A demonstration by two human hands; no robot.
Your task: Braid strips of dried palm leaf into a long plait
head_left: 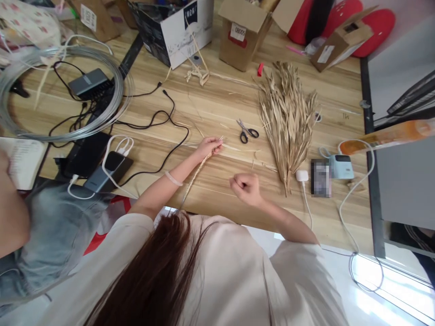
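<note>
My left hand [209, 147] is pinched around the upper end of a braided straw cord [195, 177], with short loose ends poking out past the fingertips. The braid runs down beside my forearm to the table's near edge. To the right, my right hand [246, 186] is curled closed above the table; whatever it may hold is hidden. Black-handled scissors [248, 132] lie beyond both hands, blades slightly apart. A fan-shaped bundle of dried leaves [288, 122] lies right of the scissors, stems toward me. Thin straw strips [234, 147] are scattered near my left hand.
At the left are a coil of wire [117, 90], black cables [170, 113] and a power bank [108, 172]. Cardboard boxes [243, 50] line the back. A light-blue device [341, 166] and an orange bottle [390, 136] lie right. Another person's arm [12, 213] is at far left.
</note>
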